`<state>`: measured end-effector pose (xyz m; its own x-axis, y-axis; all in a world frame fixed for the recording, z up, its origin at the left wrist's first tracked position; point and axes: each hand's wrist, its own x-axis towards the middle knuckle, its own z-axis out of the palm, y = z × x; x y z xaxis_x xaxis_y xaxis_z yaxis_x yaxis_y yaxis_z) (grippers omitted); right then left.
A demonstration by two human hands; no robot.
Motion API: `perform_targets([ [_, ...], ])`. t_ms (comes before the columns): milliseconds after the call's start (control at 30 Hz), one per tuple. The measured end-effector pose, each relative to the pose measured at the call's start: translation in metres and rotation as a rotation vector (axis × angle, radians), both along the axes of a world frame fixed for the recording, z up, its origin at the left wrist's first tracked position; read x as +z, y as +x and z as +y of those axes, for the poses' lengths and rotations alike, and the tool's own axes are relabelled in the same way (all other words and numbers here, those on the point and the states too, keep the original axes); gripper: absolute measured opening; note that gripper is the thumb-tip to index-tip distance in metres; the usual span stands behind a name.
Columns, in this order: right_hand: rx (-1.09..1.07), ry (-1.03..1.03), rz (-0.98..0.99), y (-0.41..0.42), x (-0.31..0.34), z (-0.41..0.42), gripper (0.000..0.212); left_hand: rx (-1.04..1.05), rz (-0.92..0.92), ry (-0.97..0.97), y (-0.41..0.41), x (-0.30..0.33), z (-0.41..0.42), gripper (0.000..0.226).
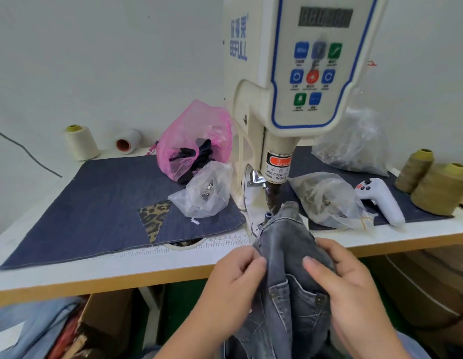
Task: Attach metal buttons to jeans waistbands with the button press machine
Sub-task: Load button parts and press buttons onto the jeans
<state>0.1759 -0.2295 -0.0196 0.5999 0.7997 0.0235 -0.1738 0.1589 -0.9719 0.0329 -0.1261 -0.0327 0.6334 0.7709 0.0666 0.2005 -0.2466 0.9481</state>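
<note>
Two bare hands hold a pair of faded grey denim jeans (284, 255) at the front edge of the white, wood-trimmed worktable (121, 270). The left hand (233, 278) pinches the fabric's left fold with curled fingers; the right hand (349, 283) curls round the right fold, thumb pressed flat on the cloth. The bunched top of the jeans reaches up to the base of the cream-coloured button press machine (289, 99), just under its dark cylindrical punch (274, 198); whether cloth and punch touch cannot be told. Small metal rivets show on the pockets lower down.

A stitched dark blue denim mat (101, 203) with a leopard-print patch (154, 218) covers the tabletop left of the machine, and its left half lies bare. Close round the punch the room is tight: a crinkled clear plastic bag of metal parts (204, 193) sits just left, another clear bag (326, 200) just right. Behind stand a translucent pink plastic bag (196, 136) holding dark scraps, and a larger clear bag (354, 143). A white handheld controller (380, 200) lies near the olive thread cones (440, 187); cream thread spools (81, 142) stand by the wall.
</note>
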Motion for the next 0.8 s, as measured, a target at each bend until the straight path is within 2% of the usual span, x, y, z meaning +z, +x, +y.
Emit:
perform_targets([
  [67,0.051,0.138,0.139,-0.007,0.017,-0.006,0.023,0.027,-0.081,-0.09,-0.008,-0.005,0.003,0.039],
  [167,0.138,0.249,0.192,-0.016,0.042,-0.013,0.023,0.02,0.109,0.109,-0.019,-0.018,0.006,0.052],
  [200,0.157,0.271,0.196,-0.018,0.048,-0.014,0.023,-0.021,0.127,0.113,-0.022,-0.018,0.005,0.057],
  [367,0.153,0.327,0.195,-0.009,0.065,-0.013,0.024,-0.395,-0.092,-0.227,-0.024,-0.003,-0.002,0.074],
  [433,0.128,0.325,0.181,-0.001,0.069,-0.009,0.025,-0.44,-0.09,-0.269,-0.027,0.004,-0.002,0.072],
  [533,0.056,0.312,0.178,0.013,0.071,-0.005,0.025,-0.39,-0.113,-0.333,-0.031,0.014,0.005,0.053],
  [633,-0.078,0.237,0.127,0.023,0.067,0.0,0.023,-0.294,-0.239,-0.385,-0.039,0.023,0.014,0.038],
  [700,-0.163,0.104,0.032,0.028,0.059,0.003,0.021,-0.261,-0.314,-0.399,-0.042,0.036,0.017,0.035],
  [767,-0.245,-0.172,-0.236,0.023,0.05,0.002,0.026,-0.188,-0.337,-0.398,-0.041,0.05,0.019,0.03],
  [800,-0.256,-0.312,-0.404,0.016,0.046,0.0,0.043,-0.155,-0.345,-0.401,-0.039,0.057,0.02,0.027],
])
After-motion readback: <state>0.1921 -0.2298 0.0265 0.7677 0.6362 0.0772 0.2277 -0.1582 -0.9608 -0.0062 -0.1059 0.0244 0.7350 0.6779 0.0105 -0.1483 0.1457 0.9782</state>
